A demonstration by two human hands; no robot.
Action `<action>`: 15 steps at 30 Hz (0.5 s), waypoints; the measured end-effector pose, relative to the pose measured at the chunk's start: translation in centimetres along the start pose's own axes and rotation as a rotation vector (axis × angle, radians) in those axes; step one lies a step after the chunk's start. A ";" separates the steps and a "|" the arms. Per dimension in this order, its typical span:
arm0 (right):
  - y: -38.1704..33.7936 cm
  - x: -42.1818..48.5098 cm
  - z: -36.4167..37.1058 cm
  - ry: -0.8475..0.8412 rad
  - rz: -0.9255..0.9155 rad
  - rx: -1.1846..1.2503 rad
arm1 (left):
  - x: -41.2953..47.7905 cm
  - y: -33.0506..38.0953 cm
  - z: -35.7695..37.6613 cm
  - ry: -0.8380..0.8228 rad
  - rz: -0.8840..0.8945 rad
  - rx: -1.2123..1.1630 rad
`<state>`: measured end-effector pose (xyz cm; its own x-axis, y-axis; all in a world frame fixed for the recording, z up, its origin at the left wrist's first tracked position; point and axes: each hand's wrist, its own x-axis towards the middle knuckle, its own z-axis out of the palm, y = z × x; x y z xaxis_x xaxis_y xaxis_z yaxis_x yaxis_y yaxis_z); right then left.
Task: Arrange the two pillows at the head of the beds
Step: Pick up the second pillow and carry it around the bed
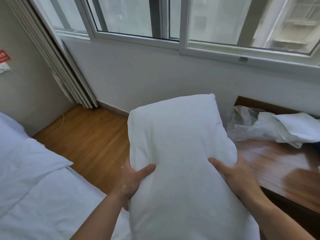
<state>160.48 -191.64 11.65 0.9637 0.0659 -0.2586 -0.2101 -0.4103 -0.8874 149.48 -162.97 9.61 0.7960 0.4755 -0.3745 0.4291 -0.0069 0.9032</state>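
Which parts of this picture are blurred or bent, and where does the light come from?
Head view: daylight enters through the window; the wooden desk at right is smeared by motion blur; the window frame bows from wide-angle distortion; the held pillow stays fairly sharp.

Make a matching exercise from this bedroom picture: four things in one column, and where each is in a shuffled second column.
1. held pillow
2. bed
3. wooden table
4. window

A. far right, with crumpled plastic on it
B. top, above the white wall
C. between left hand and right hand
D. lower left, white bedding

Pairs: 1-C, 2-D, 3-A, 4-B
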 end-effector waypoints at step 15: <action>-11.3 17.4 16.4 -0.302 -0.108 -0.011 | 14.6 2.9 -10.4 0.338 -0.087 -0.058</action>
<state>176.96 -170.98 10.92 0.8875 0.3764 -0.2660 -0.1057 -0.3957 -0.9123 157.85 -146.89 8.95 0.5667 0.7367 -0.3689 0.4567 0.0918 0.8849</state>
